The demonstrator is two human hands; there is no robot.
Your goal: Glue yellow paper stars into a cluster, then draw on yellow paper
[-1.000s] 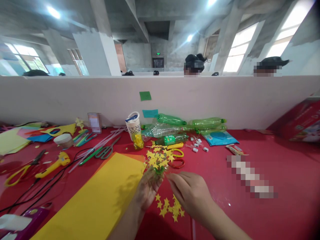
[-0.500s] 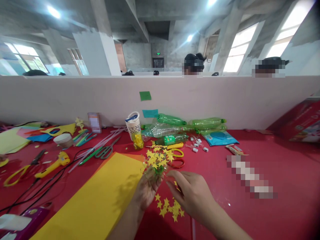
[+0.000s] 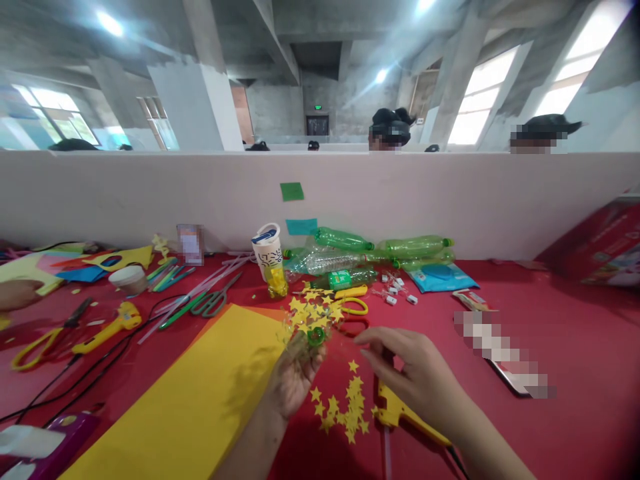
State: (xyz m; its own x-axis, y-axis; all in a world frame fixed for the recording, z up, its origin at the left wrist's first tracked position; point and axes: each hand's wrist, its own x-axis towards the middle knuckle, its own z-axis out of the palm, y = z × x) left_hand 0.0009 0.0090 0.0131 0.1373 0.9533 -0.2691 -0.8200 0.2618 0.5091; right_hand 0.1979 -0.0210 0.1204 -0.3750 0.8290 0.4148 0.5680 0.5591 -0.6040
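While the left hand (image 3: 295,379) grips the bottle top (image 3: 316,336) | right hand (image 3: 415,360) near glue gun (image 3: 393,407), finger and thumb apart | stars (image 3: 354,408) on desk (image 3: 575,433)

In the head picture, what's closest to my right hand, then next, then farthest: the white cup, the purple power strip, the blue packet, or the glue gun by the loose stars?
From your right hand:
1. Glue gun: just below it
2. Blue packet: beyond it, near the wall
3. White cup: back, left
4. Purple power strip: far left, front
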